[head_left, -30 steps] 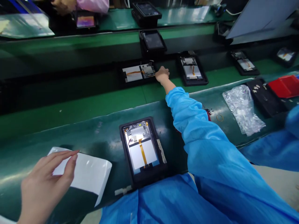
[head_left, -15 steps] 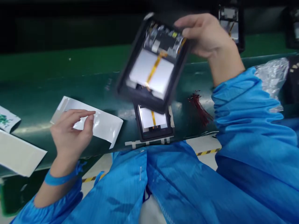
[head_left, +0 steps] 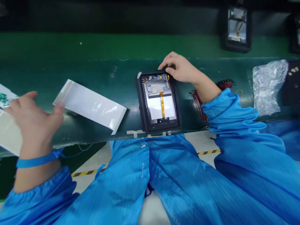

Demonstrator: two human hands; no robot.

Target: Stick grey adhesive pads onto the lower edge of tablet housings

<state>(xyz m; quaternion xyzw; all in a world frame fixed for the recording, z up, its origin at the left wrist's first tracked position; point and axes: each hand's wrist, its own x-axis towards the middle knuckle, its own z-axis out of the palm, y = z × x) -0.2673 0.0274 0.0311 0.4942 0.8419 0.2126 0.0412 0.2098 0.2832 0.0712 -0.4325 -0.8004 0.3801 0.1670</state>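
Note:
An open tablet in a black tray (head_left: 159, 101), with bare circuit board and an orange ribbon cable over a white panel, lies on the dark green bench (head_left: 117, 78) in front of me. My right hand (head_left: 182, 68) is curled on its top right corner, fingers over the top edge. My left hand (head_left: 32, 117) hovers at the far left with its fingers apart and holds nothing. Its thumb is close to the corner of a glossy white sheet (head_left: 90, 106).
A second white sheet (head_left: 7, 139) lies under my left hand at the bench's left end. Red wire scraps (head_left: 199, 100) and a crumpled clear bag (head_left: 267, 84) lie to the right. Another open tablet (head_left: 236, 29) sits on the green conveyor (head_left: 93, 45) behind. Tape marks (head_left: 150, 133) line the bench's near edge.
My right hand took a tablet from the conveyor, carried it back and set it down on top of the one on the bench. My left hand slid left off the white sheet.

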